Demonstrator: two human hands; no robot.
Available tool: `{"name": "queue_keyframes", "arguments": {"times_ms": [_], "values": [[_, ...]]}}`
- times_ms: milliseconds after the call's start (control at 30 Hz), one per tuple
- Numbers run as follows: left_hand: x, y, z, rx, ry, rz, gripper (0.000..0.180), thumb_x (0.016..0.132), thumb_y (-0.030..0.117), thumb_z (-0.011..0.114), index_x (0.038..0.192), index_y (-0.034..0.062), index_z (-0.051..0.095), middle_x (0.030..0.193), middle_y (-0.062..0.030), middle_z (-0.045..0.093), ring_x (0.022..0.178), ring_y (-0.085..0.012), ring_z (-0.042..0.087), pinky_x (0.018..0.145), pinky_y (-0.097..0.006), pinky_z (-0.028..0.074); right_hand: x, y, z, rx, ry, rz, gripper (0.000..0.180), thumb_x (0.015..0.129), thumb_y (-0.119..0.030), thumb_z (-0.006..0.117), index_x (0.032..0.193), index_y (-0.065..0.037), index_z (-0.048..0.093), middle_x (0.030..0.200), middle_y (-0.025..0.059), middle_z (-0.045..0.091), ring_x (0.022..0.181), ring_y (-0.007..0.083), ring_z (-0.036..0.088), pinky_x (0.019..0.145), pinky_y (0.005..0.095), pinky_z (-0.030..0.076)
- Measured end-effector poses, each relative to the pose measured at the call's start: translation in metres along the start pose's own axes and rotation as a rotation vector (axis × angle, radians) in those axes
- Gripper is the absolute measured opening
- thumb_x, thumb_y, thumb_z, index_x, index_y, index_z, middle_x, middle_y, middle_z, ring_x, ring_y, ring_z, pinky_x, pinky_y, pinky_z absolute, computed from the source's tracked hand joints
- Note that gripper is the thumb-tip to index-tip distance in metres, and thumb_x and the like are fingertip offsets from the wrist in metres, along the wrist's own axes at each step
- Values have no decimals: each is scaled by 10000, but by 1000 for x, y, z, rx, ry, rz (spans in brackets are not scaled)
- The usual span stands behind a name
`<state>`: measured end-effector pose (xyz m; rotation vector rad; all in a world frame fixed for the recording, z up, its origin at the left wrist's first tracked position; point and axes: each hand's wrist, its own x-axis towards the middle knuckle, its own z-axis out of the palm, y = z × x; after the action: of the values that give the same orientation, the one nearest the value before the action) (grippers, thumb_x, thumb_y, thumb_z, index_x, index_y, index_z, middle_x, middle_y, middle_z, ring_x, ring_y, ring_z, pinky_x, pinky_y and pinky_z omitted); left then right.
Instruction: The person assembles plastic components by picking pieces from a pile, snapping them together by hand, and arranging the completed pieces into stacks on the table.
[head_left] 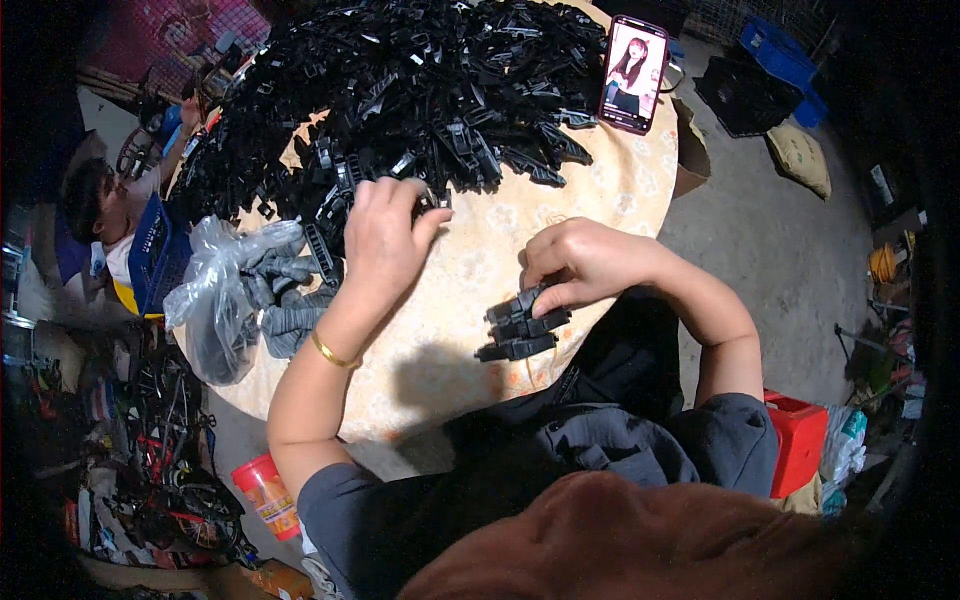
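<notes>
A large heap of black plastic clip-like parts (430,90) covers the far half of a round table with a cream flowered cloth (480,250). My left hand (385,235) is at the heap's near edge, fingers bent over the parts and thumb held apart. Its fingertips are partly hidden, and I see nothing gripped. To the right, my right hand (590,262) pinches a small stack of black plastic parts (522,328) near the table's front edge. Thumb and fingers close over the stack's upper end.
A clear plastic bag (220,300) and grey ribbed bundles (295,320) lie by my left forearm. A phone (635,75) stands at the far right of the table. Another person (95,200) is beyond the left side, near a blue basket (160,255). A red bucket (265,495) stands below.
</notes>
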<state>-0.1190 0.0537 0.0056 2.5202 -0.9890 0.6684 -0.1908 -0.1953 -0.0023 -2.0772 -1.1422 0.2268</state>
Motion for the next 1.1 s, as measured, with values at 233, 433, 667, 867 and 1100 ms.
{"name": "queue_keyframes", "arguments": {"times_ms": [233,433,667,867,1100], "values": [[1,-13,16,168,-55,-26,359,776,185,679,1082,15,599,879,-128,608,863,-297,550,744,-395,459,67,1,19,-495,253,-61,363,787,-233,683,1053,-19,558,971,137,587,823,310,616,714,419,509],[-4,-24,13,64,-67,-128,337,789,100,646,1105,8,578,880,-166,612,857,-334,565,766,-419,465,106,17,44,-592,365,-11,356,767,-255,695,992,-20,549,889,123,591,798,299,614,673,403,509],[4,-14,9,-208,20,-312,419,850,43,585,1242,-8,445,913,-177,626,776,-273,633,704,-350,511,95,28,32,-623,295,-51,201,770,-207,666,808,-33,573,823,94,591,805,276,576,682,388,495],[3,2,1,-1261,-392,-614,411,951,94,493,1329,24,350,923,-92,658,638,-84,583,534,-194,462,34,18,14,-595,349,137,161,763,-218,674,789,-69,618,804,76,583,835,269,571,703,375,501],[-7,19,11,-1271,-692,-651,260,975,150,482,1168,-18,527,856,-42,569,569,-62,515,483,-173,401,-6,6,-1,-549,363,282,203,765,-227,690,872,-57,657,826,103,589,830,293,583,699,398,492]]}}
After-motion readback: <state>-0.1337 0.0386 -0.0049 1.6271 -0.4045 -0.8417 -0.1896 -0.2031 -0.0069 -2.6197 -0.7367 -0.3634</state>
